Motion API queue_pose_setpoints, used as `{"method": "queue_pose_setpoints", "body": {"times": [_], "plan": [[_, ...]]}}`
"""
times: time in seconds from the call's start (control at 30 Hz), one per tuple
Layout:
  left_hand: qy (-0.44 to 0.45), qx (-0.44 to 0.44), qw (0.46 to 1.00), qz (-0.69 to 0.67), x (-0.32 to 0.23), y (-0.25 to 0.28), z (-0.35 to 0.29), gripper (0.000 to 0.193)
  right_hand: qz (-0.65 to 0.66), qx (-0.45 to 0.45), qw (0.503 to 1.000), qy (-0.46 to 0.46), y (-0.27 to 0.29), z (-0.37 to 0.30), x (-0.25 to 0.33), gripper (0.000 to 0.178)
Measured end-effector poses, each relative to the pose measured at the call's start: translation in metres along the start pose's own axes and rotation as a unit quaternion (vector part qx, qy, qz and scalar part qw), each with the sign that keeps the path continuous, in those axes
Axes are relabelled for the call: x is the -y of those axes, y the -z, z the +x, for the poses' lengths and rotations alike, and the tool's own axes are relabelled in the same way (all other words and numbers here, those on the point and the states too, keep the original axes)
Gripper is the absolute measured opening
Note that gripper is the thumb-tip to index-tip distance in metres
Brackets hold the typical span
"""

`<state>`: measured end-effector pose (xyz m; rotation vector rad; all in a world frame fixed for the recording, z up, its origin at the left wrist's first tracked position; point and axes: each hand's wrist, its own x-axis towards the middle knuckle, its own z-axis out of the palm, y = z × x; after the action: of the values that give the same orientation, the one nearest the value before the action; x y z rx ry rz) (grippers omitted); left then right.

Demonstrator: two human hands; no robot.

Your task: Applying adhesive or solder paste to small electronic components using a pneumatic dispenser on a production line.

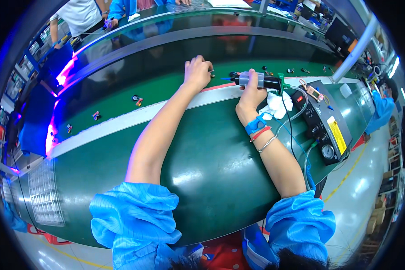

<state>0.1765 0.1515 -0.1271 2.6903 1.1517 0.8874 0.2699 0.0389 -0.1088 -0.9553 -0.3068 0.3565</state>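
My right hand (253, 92) is wrapped round a glue dispensing syringe (270, 82), a dark barrel with a clear sleeve, a green cap and a thin blue needle pointing left. Over the green conveyor belt (166, 67), my left hand (198, 73) has its fingers curled together. A small dark bit shows at its fingertips, too small to name. Just right of those fingers, near the needle, lies a small round part with wires (233, 74). A clear tube and a dark cord run from the syringe toward a black dispenser box (321, 121) with a gauge.
Several small wired parts (137, 100) lie along the belt. Crumpled white tissue (276, 105) rests beside my right wrist. A clear plastic tray (46, 193) sits at the green bench's left end. A metal post (357, 47) rises at right. Co-workers are across the line and at far right.
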Motion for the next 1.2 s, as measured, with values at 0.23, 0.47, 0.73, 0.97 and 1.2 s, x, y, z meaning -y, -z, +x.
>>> {"method": "queue_pose_setpoints", "body": {"times": [0.23,0.47,0.73,0.97,1.2], "plan": [[-0.091,-0.050,0.993,0.058,0.017,0.012,-0.005,0.008,0.007,0.018,1.000,0.016,0.002,0.005,-0.008,0.025],[-0.191,-0.090,0.976,0.055,-0.010,0.088,-0.052,0.010,0.013,0.008,1.000,0.023,0.005,0.010,-0.008,0.024],[-0.254,0.176,0.948,-0.069,-0.011,0.128,-0.148,0.025,-0.006,0.015,0.999,0.030,0.005,0.011,-0.007,0.025],[-0.043,0.099,0.991,-0.076,-0.007,0.134,-0.172,0.037,-0.022,0.074,0.997,0.006,0.000,-0.010,0.001,0.023],[0.015,0.100,0.985,-0.138,-0.008,0.127,-0.173,0.014,-0.084,0.310,0.942,-0.095,-0.001,-0.057,-0.003,0.018]]}}
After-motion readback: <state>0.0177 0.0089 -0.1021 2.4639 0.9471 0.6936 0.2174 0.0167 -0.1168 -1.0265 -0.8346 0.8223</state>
